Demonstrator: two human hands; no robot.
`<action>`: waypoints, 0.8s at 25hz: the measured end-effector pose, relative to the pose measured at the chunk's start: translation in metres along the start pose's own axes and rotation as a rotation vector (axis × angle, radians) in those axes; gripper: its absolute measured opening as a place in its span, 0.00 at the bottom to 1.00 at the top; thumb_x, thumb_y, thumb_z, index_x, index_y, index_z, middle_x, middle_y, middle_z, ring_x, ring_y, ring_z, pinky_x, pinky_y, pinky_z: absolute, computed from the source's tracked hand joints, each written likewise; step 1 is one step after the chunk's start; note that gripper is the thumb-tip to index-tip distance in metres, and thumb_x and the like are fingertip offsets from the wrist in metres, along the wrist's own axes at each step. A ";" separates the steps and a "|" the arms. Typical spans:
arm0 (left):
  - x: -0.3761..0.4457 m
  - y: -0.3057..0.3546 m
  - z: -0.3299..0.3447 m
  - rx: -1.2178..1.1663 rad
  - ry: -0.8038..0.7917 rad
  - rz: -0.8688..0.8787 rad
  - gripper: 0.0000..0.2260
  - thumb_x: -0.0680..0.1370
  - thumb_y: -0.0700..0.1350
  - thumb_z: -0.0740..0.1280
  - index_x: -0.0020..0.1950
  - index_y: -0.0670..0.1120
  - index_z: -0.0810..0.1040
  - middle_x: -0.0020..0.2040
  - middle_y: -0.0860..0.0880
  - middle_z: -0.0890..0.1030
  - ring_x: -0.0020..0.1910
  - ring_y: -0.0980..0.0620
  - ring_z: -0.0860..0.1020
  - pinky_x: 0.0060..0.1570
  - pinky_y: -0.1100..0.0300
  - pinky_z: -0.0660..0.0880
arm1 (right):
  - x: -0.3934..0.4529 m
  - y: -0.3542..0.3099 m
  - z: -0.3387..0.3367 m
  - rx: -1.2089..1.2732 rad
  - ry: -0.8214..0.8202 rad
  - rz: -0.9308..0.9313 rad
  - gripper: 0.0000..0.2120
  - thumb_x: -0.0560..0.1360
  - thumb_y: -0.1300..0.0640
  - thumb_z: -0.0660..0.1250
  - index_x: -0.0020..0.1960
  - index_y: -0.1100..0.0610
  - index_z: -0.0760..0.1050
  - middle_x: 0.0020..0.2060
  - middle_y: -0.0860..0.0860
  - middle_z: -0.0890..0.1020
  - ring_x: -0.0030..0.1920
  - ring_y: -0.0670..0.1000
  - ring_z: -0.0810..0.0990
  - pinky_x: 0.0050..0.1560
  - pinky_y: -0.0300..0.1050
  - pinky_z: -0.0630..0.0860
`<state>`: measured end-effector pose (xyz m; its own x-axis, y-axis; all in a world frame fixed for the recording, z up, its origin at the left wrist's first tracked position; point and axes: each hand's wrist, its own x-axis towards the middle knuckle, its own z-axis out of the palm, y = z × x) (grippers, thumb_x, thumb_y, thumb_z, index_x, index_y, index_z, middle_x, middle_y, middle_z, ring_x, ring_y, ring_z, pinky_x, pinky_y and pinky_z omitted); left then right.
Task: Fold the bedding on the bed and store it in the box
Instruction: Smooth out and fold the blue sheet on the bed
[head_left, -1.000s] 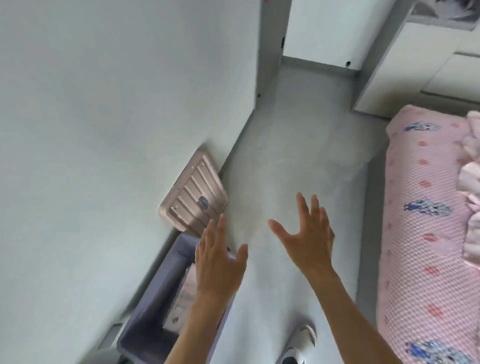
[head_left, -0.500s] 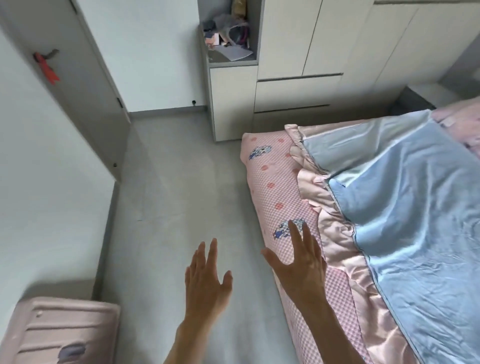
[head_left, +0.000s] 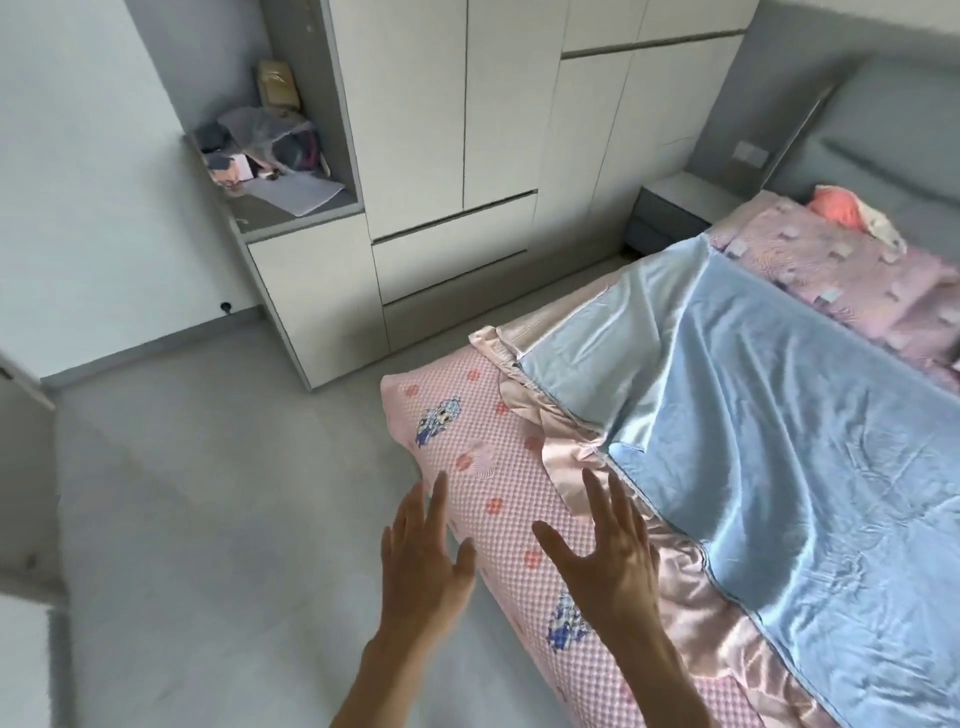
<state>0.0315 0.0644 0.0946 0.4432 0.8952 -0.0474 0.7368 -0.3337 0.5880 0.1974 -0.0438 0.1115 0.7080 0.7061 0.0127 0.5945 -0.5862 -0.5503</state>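
A light blue bedding sheet (head_left: 779, 467) lies spread over the bed, its near corner turned back to show a paler underside. Under it a pink satin ruffled cover (head_left: 566, 452) shows along the edge, on a pink checked mattress (head_left: 498, 499) with cartoon prints. My left hand (head_left: 421, 566) hovers with fingers spread over the floor beside the mattress edge. My right hand (head_left: 608, 556) is spread above the mattress, just short of the ruffle. Neither hand holds anything. The box is out of view.
White wardrobe doors and drawers (head_left: 452, 234) stand behind the bed, with a cluttered open shelf (head_left: 270, 156) at the left. A grey nightstand (head_left: 675, 208) sits by the padded headboard (head_left: 893, 135). A pink patterned pillow (head_left: 841, 270) lies at the bed's head. Grey floor (head_left: 208, 493) stretches to the left.
The view has swung right, from the wall, box and suitcase to the bed. Both hands stayed spread and now reach toward the mattress edge and the blue sheet.
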 end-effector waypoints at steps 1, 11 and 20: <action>0.029 0.001 -0.005 -0.002 -0.008 0.046 0.35 0.76 0.68 0.51 0.79 0.58 0.47 0.81 0.50 0.49 0.79 0.49 0.51 0.74 0.51 0.47 | 0.017 -0.013 0.001 -0.008 0.024 0.019 0.47 0.65 0.19 0.50 0.79 0.39 0.54 0.80 0.46 0.54 0.79 0.55 0.55 0.73 0.63 0.61; 0.349 -0.008 -0.022 0.058 -0.209 0.211 0.35 0.80 0.53 0.63 0.80 0.57 0.43 0.81 0.51 0.49 0.79 0.50 0.51 0.77 0.48 0.51 | 0.274 -0.093 0.084 0.107 0.111 0.233 0.48 0.63 0.19 0.47 0.79 0.38 0.51 0.80 0.46 0.52 0.79 0.53 0.53 0.75 0.60 0.57; 0.613 -0.018 -0.043 0.151 -0.386 0.415 0.35 0.81 0.55 0.59 0.78 0.58 0.37 0.80 0.51 0.42 0.79 0.52 0.45 0.76 0.50 0.46 | 0.485 -0.181 0.139 0.060 0.188 0.448 0.47 0.65 0.18 0.50 0.79 0.38 0.49 0.80 0.44 0.50 0.79 0.52 0.54 0.73 0.60 0.58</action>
<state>0.2681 0.6320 0.0897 0.8432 0.5177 -0.1451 0.5140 -0.6969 0.5001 0.3803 0.4600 0.1015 0.9489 0.3029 -0.0891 0.1967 -0.7880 -0.5835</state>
